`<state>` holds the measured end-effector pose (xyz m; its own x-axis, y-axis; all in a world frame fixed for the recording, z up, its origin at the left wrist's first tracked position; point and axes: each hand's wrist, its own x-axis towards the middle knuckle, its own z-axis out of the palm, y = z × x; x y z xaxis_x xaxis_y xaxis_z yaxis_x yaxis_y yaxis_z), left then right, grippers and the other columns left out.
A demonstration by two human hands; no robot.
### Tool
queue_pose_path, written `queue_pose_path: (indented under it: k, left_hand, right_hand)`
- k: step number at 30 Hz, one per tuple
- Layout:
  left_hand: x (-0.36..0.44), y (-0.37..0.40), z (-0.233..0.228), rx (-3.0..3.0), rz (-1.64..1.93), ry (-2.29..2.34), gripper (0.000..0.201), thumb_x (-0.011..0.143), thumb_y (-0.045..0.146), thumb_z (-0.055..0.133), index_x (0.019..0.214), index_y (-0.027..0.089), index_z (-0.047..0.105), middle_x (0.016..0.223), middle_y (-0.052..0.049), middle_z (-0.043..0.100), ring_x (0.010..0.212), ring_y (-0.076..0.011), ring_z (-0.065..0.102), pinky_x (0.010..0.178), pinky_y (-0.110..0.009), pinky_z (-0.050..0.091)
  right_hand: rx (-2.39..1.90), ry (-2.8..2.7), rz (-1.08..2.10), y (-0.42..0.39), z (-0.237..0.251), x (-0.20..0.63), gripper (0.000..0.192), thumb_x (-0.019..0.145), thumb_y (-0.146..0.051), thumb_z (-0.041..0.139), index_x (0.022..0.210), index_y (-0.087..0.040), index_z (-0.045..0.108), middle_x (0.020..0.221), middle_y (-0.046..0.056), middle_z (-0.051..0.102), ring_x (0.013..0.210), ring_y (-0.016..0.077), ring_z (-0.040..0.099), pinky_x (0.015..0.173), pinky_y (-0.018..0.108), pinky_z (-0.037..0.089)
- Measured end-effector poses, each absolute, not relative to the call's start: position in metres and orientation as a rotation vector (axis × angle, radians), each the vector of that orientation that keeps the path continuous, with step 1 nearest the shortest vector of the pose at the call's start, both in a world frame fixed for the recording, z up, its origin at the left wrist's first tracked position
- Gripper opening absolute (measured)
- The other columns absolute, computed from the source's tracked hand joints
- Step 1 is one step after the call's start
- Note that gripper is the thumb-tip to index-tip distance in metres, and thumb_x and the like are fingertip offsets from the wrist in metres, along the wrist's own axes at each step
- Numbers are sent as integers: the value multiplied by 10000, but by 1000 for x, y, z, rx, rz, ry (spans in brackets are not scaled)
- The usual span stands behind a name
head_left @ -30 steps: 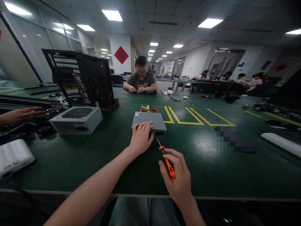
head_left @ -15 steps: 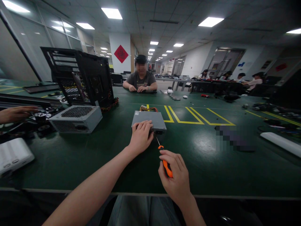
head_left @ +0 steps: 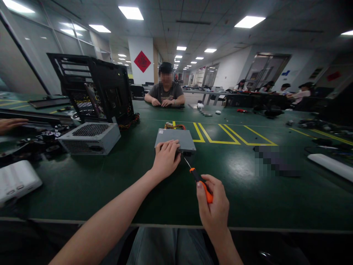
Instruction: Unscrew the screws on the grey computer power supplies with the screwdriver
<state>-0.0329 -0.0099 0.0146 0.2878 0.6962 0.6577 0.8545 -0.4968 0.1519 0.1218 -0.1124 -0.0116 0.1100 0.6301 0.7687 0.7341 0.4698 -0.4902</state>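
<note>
A grey computer power supply (head_left: 184, 138) lies on the green table in front of me, its bundled coloured cables (head_left: 176, 126) at the far side. My left hand (head_left: 166, 159) grips its near left part, fingers over the top and thumb down by the front face. In my right hand (head_left: 215, 206) is a screwdriver (head_left: 196, 177) with an orange and black handle, held between thumb and fingers. Its thin shaft slants up and left to the front of the power supply, close to my left thumb. Whether the tip touches a screw is too small to tell.
A second power supply (head_left: 92, 138) and a black computer case (head_left: 93, 88) stand on the left. Near the left edge lie a white box-like device (head_left: 19, 180) and another person's hand (head_left: 11, 125). Across the table sits a person (head_left: 165, 92). A white bar (head_left: 331, 165) lies right.
My right hand has shifted right and changed its hold, showing more of the screwdriver handle, which now slants more. My left hand stays on the power supply. The other person's hand at left moved outward.
</note>
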Motion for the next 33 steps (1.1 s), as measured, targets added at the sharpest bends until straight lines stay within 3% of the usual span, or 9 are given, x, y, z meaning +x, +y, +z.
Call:
queue_pose_path:
  k: [4,13,20,27,33]
  left_hand:
    - [-32,-10,15,-2331,-1013,-1424,229,840,237,465,1066,212,493,1257,-42,534,1181,-207,434,962,-398,267]
    - [-32,-12,17,-2341,-1002,-1432,232,836,229,467,1065,211,502,1258,-47,534,1182,-212,434,966,-406,269]
    - [-32,-12,17,-2333,-1001,-1433,233,838,228,460,1067,206,500,1259,-51,533,1178,-214,438,962,-406,269]
    - [-32,-12,18,-2336,-992,-1434,229,840,231,462,1065,206,497,1265,-44,530,1184,-206,432,963,-402,265]
    - [-32,-12,17,-2339,-998,-1439,231,844,231,455,1069,210,499,1268,-48,527,1191,-207,426,966,-402,265]
  right_hand:
    - [-1090,-1712,-250,-112,-8,119,176,776,-192,557,937,-189,487,768,13,535,688,147,483,646,309,410]
    - [-1089,-1874,-301,-114,-3,116,183,727,-95,519,871,-203,553,787,24,391,735,168,384,636,318,352]
    - [-1094,-1867,-190,-114,-2,118,144,787,-176,526,929,-199,527,835,36,449,772,175,426,667,328,370]
    - [-1067,-1835,-139,-112,-4,120,232,836,-246,506,1060,-191,487,827,33,558,719,157,498,639,298,413]
    - [-1041,-1841,-163,-112,-2,117,147,808,-176,515,953,-193,516,749,12,552,675,147,491,633,299,399]
